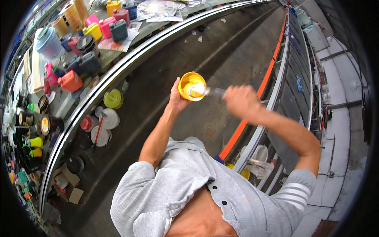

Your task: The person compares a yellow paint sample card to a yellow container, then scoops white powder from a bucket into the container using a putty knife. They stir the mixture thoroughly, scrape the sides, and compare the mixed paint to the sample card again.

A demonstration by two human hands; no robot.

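My left hand (pixel 177 96) is wrapped round the side of a small round yellow tub (pixel 181 94), held up in front of me with its mouth toward me. Inside the tub is a thick white and yellow paint-like mass (pixel 194 87). My right hand (pixel 242 102), smeared by motion, is closed round a narrow grey stirring tool (pixel 215 92). This tool points left, its far end at the tub's mouth; the exact shape of that end is blurred into the bright white.
On the left, a long bench (pixel 114 65) with a metal rail carries several coloured jugs and jars. White buckets (pixel 102 134) and a yellow-green container (pixel 113 98) stand on the floor beside it. An orange-edged rail (pixel 272 65) and dark panels (pixel 290 93) run along my right.
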